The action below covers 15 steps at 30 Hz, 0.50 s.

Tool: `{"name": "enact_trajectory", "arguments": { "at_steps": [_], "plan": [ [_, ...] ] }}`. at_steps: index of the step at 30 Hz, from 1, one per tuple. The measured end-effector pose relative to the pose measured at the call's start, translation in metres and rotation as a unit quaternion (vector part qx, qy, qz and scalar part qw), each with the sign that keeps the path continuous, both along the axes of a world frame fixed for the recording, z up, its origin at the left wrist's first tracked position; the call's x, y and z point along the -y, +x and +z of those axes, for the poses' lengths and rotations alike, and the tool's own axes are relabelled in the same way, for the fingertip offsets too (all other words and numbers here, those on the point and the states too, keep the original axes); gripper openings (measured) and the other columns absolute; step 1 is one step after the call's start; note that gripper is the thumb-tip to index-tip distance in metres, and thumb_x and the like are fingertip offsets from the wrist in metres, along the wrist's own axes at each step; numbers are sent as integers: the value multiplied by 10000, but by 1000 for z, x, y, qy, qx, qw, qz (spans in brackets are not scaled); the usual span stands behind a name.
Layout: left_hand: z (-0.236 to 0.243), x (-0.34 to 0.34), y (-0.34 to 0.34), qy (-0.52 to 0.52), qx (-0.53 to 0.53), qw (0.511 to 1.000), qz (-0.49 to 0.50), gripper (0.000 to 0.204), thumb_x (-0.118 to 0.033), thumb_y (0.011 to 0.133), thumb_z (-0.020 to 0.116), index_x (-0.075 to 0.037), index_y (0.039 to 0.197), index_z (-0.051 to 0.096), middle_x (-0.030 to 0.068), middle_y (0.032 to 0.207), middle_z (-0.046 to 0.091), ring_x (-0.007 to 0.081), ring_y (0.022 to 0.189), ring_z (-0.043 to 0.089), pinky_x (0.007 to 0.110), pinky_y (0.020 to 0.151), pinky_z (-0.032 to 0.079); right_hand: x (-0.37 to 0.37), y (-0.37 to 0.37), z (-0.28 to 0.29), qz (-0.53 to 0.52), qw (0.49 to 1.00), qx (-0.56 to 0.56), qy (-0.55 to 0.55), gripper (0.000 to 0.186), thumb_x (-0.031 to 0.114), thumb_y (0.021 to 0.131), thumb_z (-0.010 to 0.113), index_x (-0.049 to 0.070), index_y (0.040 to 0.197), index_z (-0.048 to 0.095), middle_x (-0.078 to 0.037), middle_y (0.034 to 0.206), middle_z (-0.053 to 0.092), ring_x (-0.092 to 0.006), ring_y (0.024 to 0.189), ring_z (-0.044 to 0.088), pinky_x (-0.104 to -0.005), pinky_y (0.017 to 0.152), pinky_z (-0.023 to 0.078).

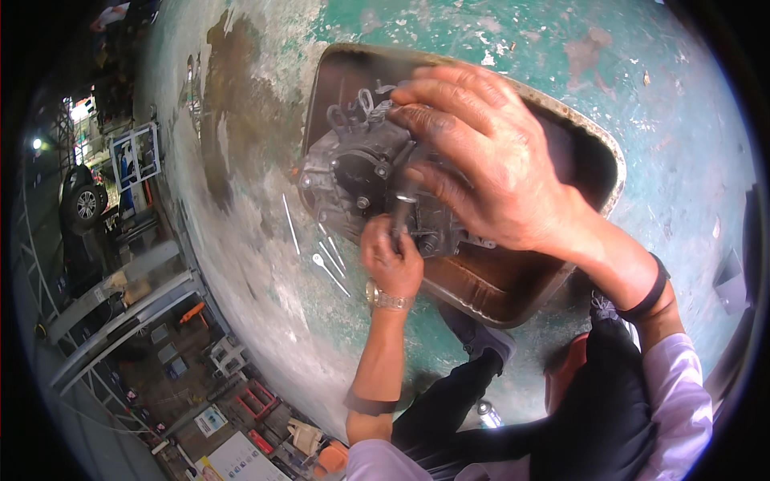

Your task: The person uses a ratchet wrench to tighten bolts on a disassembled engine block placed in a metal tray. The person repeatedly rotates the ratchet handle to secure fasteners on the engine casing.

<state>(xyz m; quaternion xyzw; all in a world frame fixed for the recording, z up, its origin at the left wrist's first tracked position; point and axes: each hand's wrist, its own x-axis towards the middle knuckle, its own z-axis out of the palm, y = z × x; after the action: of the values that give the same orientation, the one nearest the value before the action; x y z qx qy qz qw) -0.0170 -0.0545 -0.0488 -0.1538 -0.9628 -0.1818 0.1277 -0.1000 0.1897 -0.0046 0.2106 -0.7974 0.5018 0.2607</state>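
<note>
A grey metal gear or engine housing point(321, 164) with bolts and a dark round cover rests in a brown, worn metal tray point(513, 309). My left hand point(391, 255) is closed at the housing's near side, around the lower end of a dark cylindrical piece point(405, 210). Whether this is a tool or a part of the housing I cannot tell. Above the housing, my right hand point(493, 156) has its fingers stretched out and the thumb apart. Its thumb tip is by the upper end of the dark piece, and its palm hides much of the housing's right side.
Several thin metal tools, one a spanner point(329, 272), lie on the worn green floor left of the tray. A spray can point(488, 414) stands near my feet. Farther left are a workbench with clutter point(257, 401), a metal frame point(136, 289) and a vehicle wheel point(86, 204).
</note>
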Motion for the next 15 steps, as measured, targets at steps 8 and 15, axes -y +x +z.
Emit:
{"name": "enact_trajectory", "arguments": {
  "at_steps": [8, 15],
  "plan": [
    [8, 6, 1, -53, 35, 983, -170, 432, 34, 680, 644, -31, 1098, 556, 182, 1046, 609, 389, 957, 586, 527, 889, 444, -26, 44, -12, 197, 932, 264, 152, 272, 246, 821, 724, -2, 816, 612, -186, 686, 604, -385, 646, 613, -441, 575, 475],
    [29, 10, 26, 15, 141, 988, 57, 728, -104, 632, 848, -24, 1248, 469, 194, 1227, 508, 443, 1152, 486, 521, 1013, 394, -32, 92, -35, 225, 891, 379, 108, 249, 186, 873, 632, 28, 1066, 635, -219, 771, 647, -396, 732, 652, -464, 600, 512]
  ]
}}
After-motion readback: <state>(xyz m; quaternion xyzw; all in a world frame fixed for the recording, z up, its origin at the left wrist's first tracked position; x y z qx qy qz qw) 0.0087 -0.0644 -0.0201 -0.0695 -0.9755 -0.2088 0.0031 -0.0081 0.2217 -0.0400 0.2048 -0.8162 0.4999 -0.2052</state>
